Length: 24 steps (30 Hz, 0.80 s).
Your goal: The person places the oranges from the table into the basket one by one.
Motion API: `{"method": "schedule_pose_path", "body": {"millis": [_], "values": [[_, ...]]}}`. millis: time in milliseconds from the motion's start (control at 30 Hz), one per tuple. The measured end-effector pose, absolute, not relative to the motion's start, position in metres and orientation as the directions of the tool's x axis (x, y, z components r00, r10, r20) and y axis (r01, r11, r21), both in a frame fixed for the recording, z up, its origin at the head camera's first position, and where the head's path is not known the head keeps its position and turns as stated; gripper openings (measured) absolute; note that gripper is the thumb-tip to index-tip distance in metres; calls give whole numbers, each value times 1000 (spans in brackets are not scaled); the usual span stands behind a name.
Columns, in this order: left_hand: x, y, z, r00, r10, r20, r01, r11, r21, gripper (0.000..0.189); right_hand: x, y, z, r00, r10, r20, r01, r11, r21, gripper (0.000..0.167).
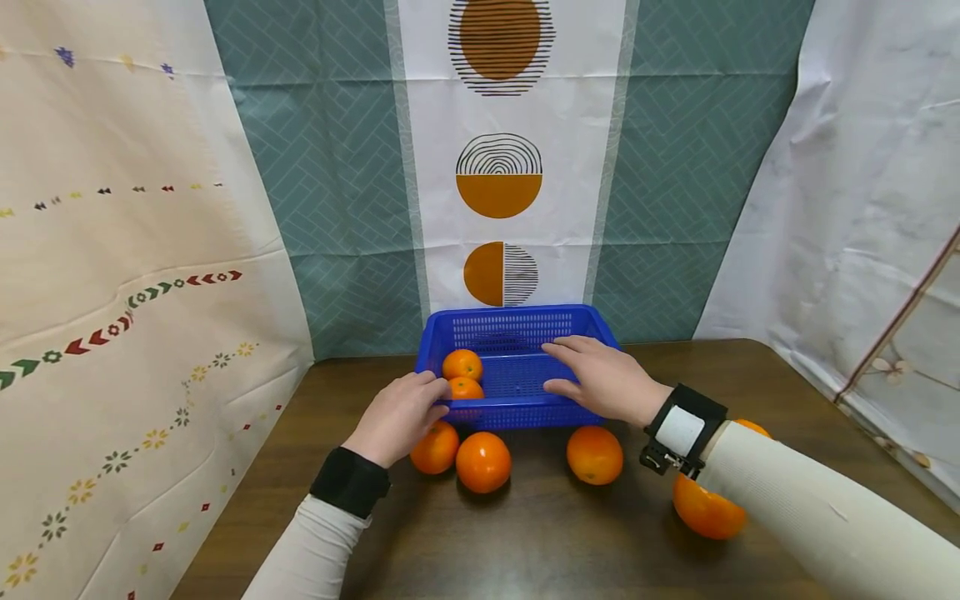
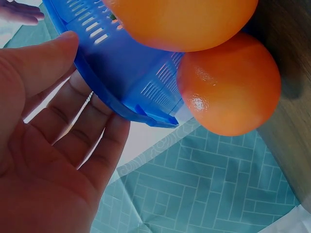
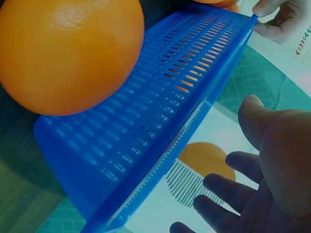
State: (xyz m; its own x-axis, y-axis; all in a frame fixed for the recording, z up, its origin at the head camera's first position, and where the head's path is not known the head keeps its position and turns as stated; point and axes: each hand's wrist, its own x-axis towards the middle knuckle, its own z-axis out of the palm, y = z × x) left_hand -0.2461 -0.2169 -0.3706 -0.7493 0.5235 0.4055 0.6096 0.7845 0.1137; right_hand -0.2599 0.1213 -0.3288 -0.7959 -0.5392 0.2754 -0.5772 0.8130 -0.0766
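A blue plastic basket (image 1: 525,403) with slotted walls stands at the back of the table, with an orange (image 1: 462,365) and a second orange (image 1: 466,388) in its left end. My left hand (image 1: 397,417) grips the rim at its front left corner, thumb on one side and fingers on the other. Over the right part of the basket hovers my right hand (image 1: 603,379), fingers spread and holding nothing. In the right wrist view the fingers of this right hand (image 3: 243,184) stand apart from the basket's rim.
Two oranges, one (image 1: 435,448) beside another (image 1: 483,462), lie before the basket's left front. A third orange (image 1: 595,455) sits near its right front. Further right, an orange (image 1: 708,507) and a partly hidden orange (image 1: 752,427) lie by my right sleeve. Patterned cloths (image 1: 352,208) hang behind.
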Motion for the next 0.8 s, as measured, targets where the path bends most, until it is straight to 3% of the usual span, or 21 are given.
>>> {"method": "schedule_pose_path", "body": {"millis": [800], "values": [[-246, -217, -370, -754, 523, 397, 603, 790, 106, 20, -235, 156, -332, -812, -511, 282, -540, 841, -31, 68]]}}
